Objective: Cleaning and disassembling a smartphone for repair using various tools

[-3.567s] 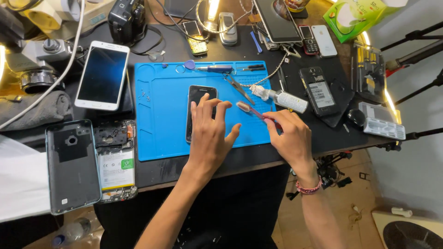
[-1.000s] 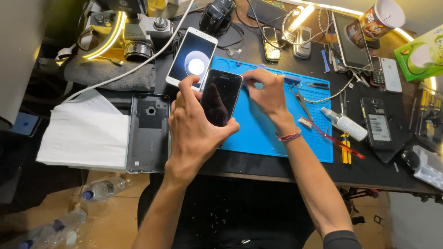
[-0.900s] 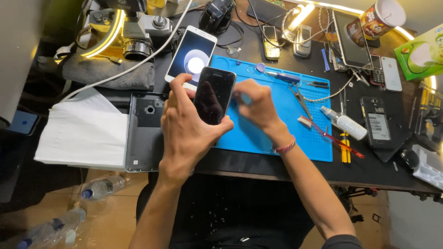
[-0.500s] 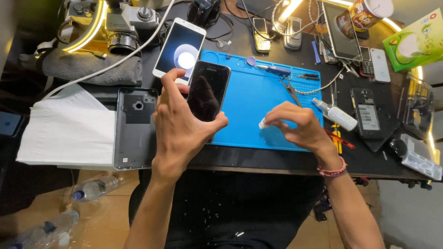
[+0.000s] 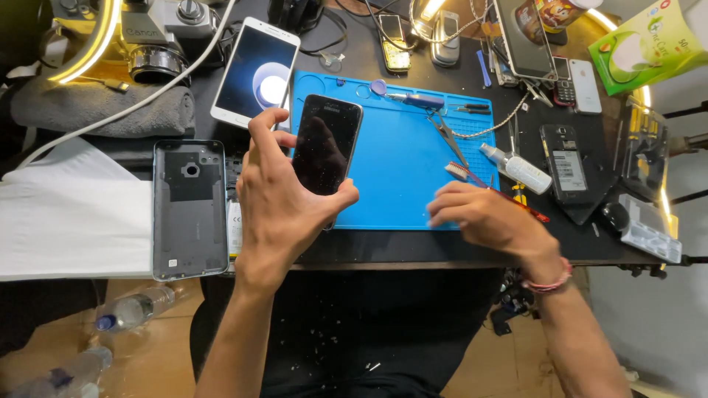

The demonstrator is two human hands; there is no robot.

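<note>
My left hand grips a black smartphone by its edges and holds it tilted above the left part of the blue work mat; its dark screen faces me. My right hand hovers low over the mat's front right corner, fingers curled and blurred. A red-handled toothbrush lies just behind that hand, its handle running under the knuckles. Whether the fingers pinch anything is unclear.
A white phone with a lit screen lies behind the mat's left end. A grey back cover and white cloth lie left. Tweezers, a small white bottle and a face-down black phone sit right.
My left hand picked the black phone up off the mat and holds it raised. My right hand let go of the brush, swept across the mat and drew back to its front right corner.
</note>
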